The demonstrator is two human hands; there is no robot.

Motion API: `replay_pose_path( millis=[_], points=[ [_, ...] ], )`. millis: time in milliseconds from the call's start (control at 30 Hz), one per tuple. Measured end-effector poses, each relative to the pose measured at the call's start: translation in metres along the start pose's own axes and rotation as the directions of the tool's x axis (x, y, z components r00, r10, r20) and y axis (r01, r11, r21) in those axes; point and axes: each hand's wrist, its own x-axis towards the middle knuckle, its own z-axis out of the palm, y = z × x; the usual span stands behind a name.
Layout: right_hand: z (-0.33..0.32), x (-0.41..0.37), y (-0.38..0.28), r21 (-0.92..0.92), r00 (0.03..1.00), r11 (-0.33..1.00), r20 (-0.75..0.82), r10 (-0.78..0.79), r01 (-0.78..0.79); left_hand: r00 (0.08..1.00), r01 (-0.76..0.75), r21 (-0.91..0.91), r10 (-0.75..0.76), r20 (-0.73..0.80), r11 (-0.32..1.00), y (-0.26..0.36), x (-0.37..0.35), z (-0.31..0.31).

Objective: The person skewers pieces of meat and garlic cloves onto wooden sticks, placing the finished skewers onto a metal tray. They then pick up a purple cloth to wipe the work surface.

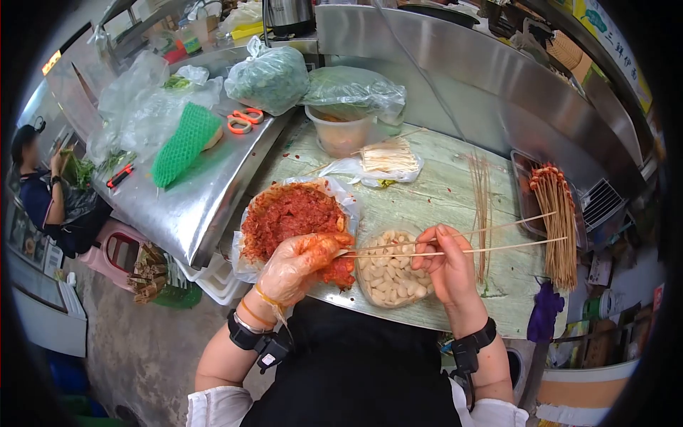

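The left hand, in a thin plastic glove smeared red, curls closed around a lump of red mince at the tips of two bamboo skewers. The right hand pinches those skewers, which run out toward three o'clock. The mince bowl sits at twelve o'clock of the left hand. A bowl of pale pieces lies between the hands. A tray lies at two o'clock of the right hand.

The 2 bamboo skewers are thin, pale and bare. They lie near-parallel and near-horizontal, tips pointing left, gripped in the right hand. The red mince is wet and coarse, heaped in a bag-lined bowl. The gloved left hand holds 1 lump.
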Motion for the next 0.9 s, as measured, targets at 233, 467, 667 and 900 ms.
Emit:
replay_pose_path(
  millis=[233,467,667,900],
  points=[
    [0.01,-0.014,-0.006,-0.138,0.991,0.985,-0.072,-0.113,0.103,0.989,-0.105,-0.218,0.079,-0.124,0.97,-0.017,0.003,-0.009],
    [0.033,-0.033,-0.002,-0.519,0.873,0.707,0.205,-0.443,0.481,0.957,-0.234,-0.298,0.164,-0.24,0.926,-0.032,0.015,-0.013],
    [0.041,-0.036,-0.014,-0.641,0.747,0.398,0.474,-0.466,0.656,0.952,-0.285,-0.55,0.165,-0.258,0.785,-0.033,0.018,-0.003],
    [0.029,-0.033,-0.001,-0.573,0.827,0.609,0.264,-0.496,0.548,0.952,-0.286,-0.374,0.219,-0.213,0.882,-0.038,0.017,0.001]
  ],
)
